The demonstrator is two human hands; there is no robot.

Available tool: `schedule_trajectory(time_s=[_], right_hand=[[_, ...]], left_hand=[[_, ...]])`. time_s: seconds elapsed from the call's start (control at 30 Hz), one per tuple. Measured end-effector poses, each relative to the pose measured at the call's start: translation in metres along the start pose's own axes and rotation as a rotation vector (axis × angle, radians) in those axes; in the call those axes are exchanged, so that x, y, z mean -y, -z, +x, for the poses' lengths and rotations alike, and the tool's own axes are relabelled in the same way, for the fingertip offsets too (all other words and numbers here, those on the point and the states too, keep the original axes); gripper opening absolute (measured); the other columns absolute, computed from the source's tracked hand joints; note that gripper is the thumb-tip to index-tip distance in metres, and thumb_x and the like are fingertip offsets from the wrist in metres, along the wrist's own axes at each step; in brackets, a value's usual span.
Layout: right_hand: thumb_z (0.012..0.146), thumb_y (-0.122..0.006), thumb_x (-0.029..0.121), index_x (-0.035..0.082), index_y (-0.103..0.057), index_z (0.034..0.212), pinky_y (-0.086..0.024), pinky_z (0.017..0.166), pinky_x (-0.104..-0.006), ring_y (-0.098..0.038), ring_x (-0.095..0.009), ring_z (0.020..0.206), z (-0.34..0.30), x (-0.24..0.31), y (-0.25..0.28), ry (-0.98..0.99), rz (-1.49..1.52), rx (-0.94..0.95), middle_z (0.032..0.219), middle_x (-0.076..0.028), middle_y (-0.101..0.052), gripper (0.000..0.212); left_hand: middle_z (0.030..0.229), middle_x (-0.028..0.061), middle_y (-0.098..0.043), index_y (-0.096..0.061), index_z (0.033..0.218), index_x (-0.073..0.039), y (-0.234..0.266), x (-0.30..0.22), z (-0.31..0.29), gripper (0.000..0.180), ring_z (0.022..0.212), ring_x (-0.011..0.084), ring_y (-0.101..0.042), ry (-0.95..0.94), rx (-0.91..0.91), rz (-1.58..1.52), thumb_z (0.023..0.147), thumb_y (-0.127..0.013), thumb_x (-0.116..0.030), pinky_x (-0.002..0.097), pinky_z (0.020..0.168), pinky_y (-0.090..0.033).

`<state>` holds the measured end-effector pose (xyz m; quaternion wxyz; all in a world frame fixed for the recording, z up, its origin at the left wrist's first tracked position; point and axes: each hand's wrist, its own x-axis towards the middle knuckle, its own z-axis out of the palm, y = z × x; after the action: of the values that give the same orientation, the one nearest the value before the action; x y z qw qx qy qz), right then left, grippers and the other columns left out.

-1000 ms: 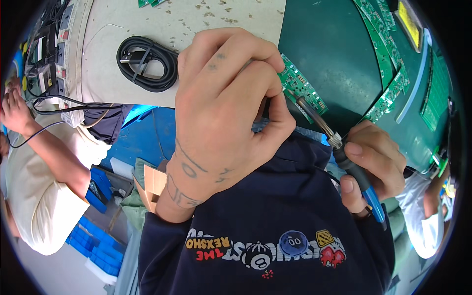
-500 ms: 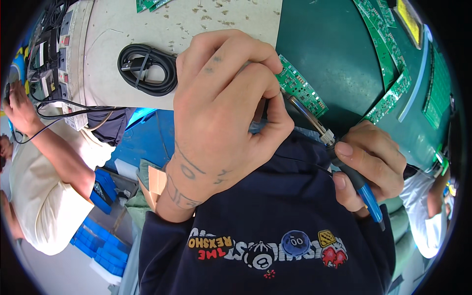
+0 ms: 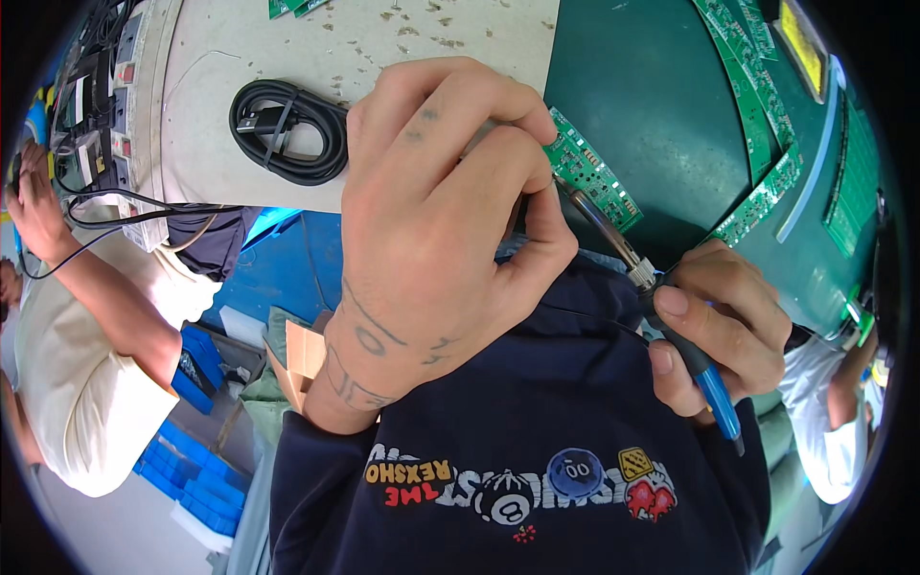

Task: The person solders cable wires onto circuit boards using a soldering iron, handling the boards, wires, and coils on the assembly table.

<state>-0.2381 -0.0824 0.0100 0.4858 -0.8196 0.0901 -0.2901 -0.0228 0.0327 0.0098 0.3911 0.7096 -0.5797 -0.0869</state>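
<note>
My right hand (image 3: 719,326) is wrapped round the blue and black handle of a soldering iron (image 3: 700,369). The iron's metal barrel slants up and left toward the lower edge of a green circuit board (image 3: 592,172). Its tip is partly hidden by my left fingers, so I cannot tell whether it touches the board. My left hand (image 3: 450,201), knuckles up, has its fingers curled in a pinch beside the board's left end. They cover that end and whatever they hold.
A coiled black cable (image 3: 287,132) lies on the pale worn board left of my left hand. More green circuit boards (image 3: 757,182) lie on the green mat (image 3: 652,86) at right. Power sockets (image 3: 125,125) line the left edge. Other people sit at both sides.
My left hand, the circuit board and the soldering iron sit very slightly further right. Both grips look the same. At far left, the other person's hand has shifted a little.
</note>
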Motion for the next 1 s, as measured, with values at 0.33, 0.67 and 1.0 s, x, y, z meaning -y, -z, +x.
schedule_trajectory(time_s=[0.33,0.67,1.0], right_hand=[[0.076,-0.08,0.013,-0.002,-0.081,0.1,-0.049,0.053,-0.0273,-0.054,-0.017,0.057,0.005,0.016,0.003,0.001,-0.168,0.077,0.08,-0.013,-0.065,0.028],[0.079,-0.078,0.014,-0.005,-0.077,0.108,-0.049,0.053,-0.0287,-0.056,-0.019,0.058,-0.003,0.011,0.004,0.035,-0.133,0.035,0.083,-0.017,-0.067,0.034],[0.092,-0.072,0.018,-0.009,-0.063,0.132,-0.054,0.074,-0.0319,-0.065,-0.024,0.075,-0.012,0.005,0.014,-0.257,-0.187,-0.43,0.093,-0.02,-0.069,0.049]], left_hand=[[0.101,0.003,-0.071,-0.063,0.074,-0.007,-0.001,-0.001,-0.002,0.023,0.093,0.0216,-0.06,0.011,-0.027,-0.017,0.059,-0.072,0.008,0.0308,0.077,-0.05],[0.101,0.0026,-0.07,-0.062,0.073,-0.008,-0.001,-0.005,-0.001,0.023,0.093,0.0217,-0.06,0.029,-0.017,0.0,0.059,-0.071,0.008,0.0307,0.076,-0.05],[0.101,0.0025,-0.07,-0.062,0.075,-0.007,-0.001,-0.004,-0.002,0.024,0.095,0.0228,-0.061,0.033,-0.023,0.021,0.059,-0.071,0.008,0.0317,0.077,-0.051]])
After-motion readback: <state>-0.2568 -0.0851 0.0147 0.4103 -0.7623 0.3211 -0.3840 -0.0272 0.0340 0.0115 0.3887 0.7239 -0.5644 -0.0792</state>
